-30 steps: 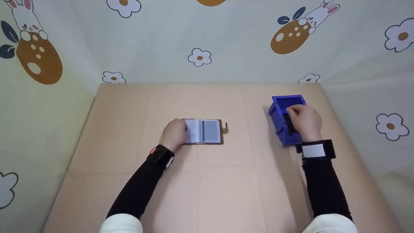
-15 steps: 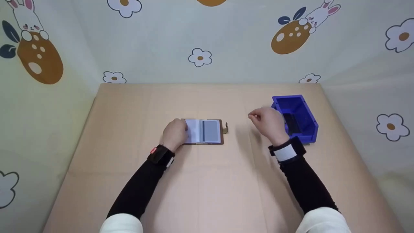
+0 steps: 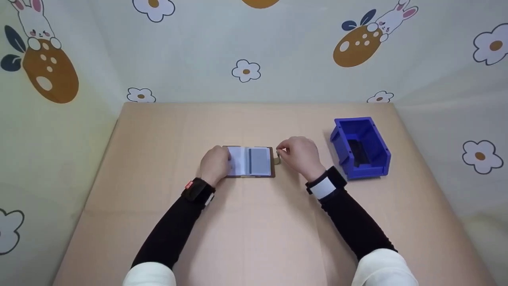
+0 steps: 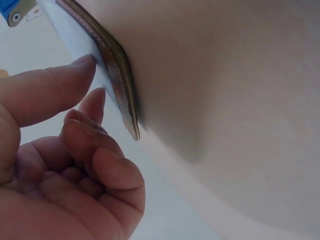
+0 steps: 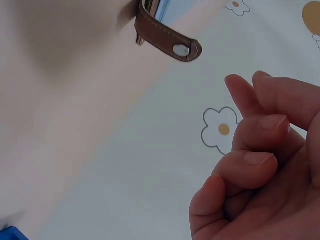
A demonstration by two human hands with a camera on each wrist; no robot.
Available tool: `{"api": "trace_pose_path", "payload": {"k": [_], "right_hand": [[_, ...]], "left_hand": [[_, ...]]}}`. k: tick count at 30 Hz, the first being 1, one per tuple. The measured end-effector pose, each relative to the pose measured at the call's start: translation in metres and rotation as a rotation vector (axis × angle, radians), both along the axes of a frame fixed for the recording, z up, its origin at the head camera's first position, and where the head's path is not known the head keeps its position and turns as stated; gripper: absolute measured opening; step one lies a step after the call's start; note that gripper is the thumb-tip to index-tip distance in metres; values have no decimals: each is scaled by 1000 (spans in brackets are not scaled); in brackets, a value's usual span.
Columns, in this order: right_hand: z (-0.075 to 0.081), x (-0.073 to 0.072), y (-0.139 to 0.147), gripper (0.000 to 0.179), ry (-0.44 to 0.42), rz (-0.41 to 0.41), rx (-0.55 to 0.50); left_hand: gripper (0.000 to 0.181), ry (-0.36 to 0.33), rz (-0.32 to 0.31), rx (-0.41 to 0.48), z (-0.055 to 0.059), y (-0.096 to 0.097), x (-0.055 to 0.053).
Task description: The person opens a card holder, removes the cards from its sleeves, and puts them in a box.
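Head view: A small brown-covered booklet [image 3: 254,162] lies spread near the middle of the worktop [image 3: 278,230], pale pages facing up. A strap [image 3: 276,160] projects from its right edge, the end turned upward. The left hand [image 3: 214,163] rests at the booklet's left edge. The right hand [image 3: 301,155] is just beside the strap, between the booklet and a blue bin [image 3: 367,173]. The bin stands toward the right side of the worktop; a dark patch inside it could not be identified. Patterned sheeting [image 3: 198,59] surrounds the worktop.

Left wrist view: The thumb tip meets the page beside the stitched cover edge; the other fingers are bent. Left grip: at the booklet; whether it pinches the page or merely presses it cannot be told. The strap end and its metal snap [image 4: 16,17] show in the upper left corner.

Right wrist view: Thumb and index tips lie close together, the remaining fingers curled toward the palm. Right grip: clenched, nothing seen in it, fingertips apart from the strap. The strap is brown, stitched and rounded at its end. A corner of the bin shows at lower left.
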State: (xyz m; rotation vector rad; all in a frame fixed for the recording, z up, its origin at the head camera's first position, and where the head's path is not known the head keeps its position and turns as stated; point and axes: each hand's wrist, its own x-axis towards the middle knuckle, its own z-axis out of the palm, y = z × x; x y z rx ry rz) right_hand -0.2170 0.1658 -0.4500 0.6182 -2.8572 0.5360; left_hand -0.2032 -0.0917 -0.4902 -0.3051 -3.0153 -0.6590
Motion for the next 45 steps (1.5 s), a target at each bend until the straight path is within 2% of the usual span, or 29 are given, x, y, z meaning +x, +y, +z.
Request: {"api": "trace_pose_path", "payload": {"k": [5,11,22,28,35,45], "right_hand": [[-12,0,-12,7,-13,13,17],[-24,-3,-20,7,-30,18,24],[-34,-6,-25,7,0,10,87],[-39,-7,-27,5,51,44,103],[-45,-7,-29,5,121,74,174],[-45,-7,-32,5,106,93,215]], "left_hand": [[7,44,-13,-9,-1,0,1],[9,61,-10,-2,-2,1,1],[12,49,1,-18,-4,1,-1],[13,25,10,-14,-2,1,-1],[16,1,-5,-7,-1,0,-2],[13,-22,22,-8,-1,1,-2]]}}
